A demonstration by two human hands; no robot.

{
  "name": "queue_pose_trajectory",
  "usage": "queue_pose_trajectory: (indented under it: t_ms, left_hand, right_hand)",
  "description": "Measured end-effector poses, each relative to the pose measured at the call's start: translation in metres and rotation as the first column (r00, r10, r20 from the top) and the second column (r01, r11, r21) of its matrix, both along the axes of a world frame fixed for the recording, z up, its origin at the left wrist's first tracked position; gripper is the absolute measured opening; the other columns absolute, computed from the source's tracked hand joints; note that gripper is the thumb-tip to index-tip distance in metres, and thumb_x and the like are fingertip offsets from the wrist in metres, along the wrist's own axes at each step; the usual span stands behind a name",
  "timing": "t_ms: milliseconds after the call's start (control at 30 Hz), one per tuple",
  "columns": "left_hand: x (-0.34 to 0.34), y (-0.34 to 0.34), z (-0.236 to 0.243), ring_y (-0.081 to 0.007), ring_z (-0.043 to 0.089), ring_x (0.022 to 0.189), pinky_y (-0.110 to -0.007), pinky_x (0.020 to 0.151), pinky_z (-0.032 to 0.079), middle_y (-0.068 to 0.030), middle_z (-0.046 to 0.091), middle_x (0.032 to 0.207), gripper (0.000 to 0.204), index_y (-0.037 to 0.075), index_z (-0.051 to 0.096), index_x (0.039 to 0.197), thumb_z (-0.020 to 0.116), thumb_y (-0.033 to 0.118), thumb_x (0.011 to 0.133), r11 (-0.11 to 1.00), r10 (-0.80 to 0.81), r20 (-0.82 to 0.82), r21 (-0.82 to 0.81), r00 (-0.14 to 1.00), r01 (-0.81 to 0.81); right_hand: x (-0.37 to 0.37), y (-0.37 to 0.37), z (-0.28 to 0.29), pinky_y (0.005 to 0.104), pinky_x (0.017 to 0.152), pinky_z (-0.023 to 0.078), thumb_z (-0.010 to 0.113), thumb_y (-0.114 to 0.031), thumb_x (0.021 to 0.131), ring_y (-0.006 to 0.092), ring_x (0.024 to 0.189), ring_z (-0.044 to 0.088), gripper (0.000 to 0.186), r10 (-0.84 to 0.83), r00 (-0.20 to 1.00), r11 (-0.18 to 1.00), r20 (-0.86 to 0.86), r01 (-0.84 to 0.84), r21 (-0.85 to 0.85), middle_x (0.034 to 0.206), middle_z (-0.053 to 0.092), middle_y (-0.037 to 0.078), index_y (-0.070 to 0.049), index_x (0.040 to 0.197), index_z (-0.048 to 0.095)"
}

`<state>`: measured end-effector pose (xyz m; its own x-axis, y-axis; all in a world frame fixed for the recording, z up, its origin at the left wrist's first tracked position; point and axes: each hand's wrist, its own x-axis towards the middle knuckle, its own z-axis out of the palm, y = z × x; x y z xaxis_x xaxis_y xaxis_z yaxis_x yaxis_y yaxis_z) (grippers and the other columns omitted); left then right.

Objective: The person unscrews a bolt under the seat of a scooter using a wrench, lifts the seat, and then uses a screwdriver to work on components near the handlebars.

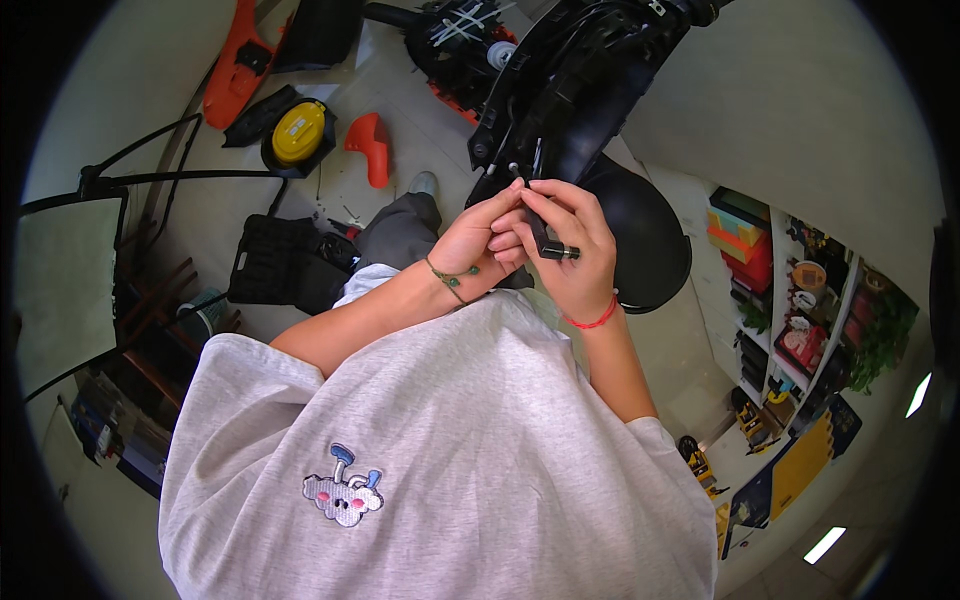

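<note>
My two hands meet in front of my chest, close to the black scooter body (575,100). My right hand (575,240), with a red cord at the wrist, is closed round a black hand tool (541,228). A short dark cylinder sticks out at the tool's lower end; its exact kind is hard to tell. Fingers of my left hand (468,240) are pinched together against the right fingertips, and what they hold is hidden. Just beyond the fingertips, a small pale round fitting (513,168) shows on the scooter. The black wheel (650,245) lies beside my right hand.
An open black tool case (285,262) lies on the floor at left, near my leg. Orange body panels (370,150) and a yellow round case (298,132) lie farther off. Stocked shelves (800,310) stand at right, a framed board (70,280) at far left.
</note>
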<state>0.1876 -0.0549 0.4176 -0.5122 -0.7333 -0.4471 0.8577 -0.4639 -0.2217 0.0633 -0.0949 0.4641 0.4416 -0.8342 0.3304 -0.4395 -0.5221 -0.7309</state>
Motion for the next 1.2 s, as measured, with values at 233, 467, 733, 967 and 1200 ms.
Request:
queue_pose_trajectory:
  t_ms: [233, 467, 733, 967, 1200]
  left_hand:
    - [-0.001, -0.002, 0.007, -0.0019, 0.029, 0.045, -0.018, 0.043, 0.026, 0.0109, 0.027, 0.051, 0.032, 0.016, 0.052, 0.078, 0.045, 0.040, 0.099, 0.988, -0.138, 0.176, 0.087, 0.975, 0.125]
    - [0.004, 0.001, 0.001, -0.0033, 0.030, 0.050, -0.018, 0.047, 0.029, 0.0090, 0.033, 0.057, 0.026, 0.008, 0.056, 0.092, 0.047, 0.032, 0.099, 1.000, -0.031, -0.060, -0.009, 0.998, 0.030]
    - [0.001, -0.004, 0.009, -0.0037, 0.029, 0.051, -0.021, 0.052, 0.032, 0.0089, 0.029, 0.055, 0.027, 0.008, 0.054, 0.087, 0.047, 0.031, 0.100, 0.997, -0.082, 0.163, -0.001, 0.983, 0.083]
    - [0.000, -0.007, 0.017, -0.0037, 0.026, 0.050, -0.021, 0.048, 0.028, 0.0092, 0.026, 0.055, 0.030, 0.007, 0.056, 0.089, 0.053, 0.036, 0.096, 0.981, -0.194, 0.350, 0.051, 0.916, 0.187]
    - [-0.001, -0.003, 0.010, -0.0024, 0.024, 0.047, -0.020, 0.043, 0.023, 0.0103, 0.029, 0.054, 0.029, 0.008, 0.057, 0.085, 0.053, 0.035, 0.096, 0.977, -0.211, 0.365, 0.065, 0.907, 0.201]
  right_hand:
    - [-0.009, -0.006, -0.008, 0.0289, 0.060, 0.047, 0.072, 0.004, 0.062, 0.0195, 0.072, 0.063, 0.028, 0.063, 0.994, 0.985, -0.090, -0.076, -0.157, 0.089, 0.067, 0.001, -0.008, 0.088, 0.067]
    - [-0.004, 0.005, -0.012, 0.0310, 0.064, 0.049, 0.071, 0.003, 0.066, 0.0212, 0.074, 0.063, 0.025, -0.071, 0.997, 0.993, -0.007, 0.070, -0.099, 0.089, 0.066, 0.005, -0.006, 0.089, 0.066]
    - [-0.018, -0.005, 0.022, 0.0322, 0.068, 0.049, 0.073, -0.003, 0.063, 0.0207, 0.077, 0.060, 0.041, 0.195, 0.971, 0.978, -0.138, -0.203, -0.049, 0.099, 0.061, 0.004, -0.009, 0.104, 0.067]
    - [-0.020, -0.006, 0.053, 0.0303, 0.057, 0.041, 0.078, -0.014, 0.058, 0.0157, 0.065, 0.051, 0.029, 0.248, 0.876, 0.948, -0.415, -0.308, -0.083, 0.075, 0.050, -0.001, -0.013, 0.084, 0.065]
    - [-0.006, 0.010, 0.039, 0.0308, 0.048, 0.032, 0.076, -0.016, 0.070, 0.0176, 0.047, 0.048, 0.019, 0.136, 0.949, 0.978, -0.283, -0.174, -0.116, 0.053, 0.051, 0.001, -0.008, 0.071, 0.059]
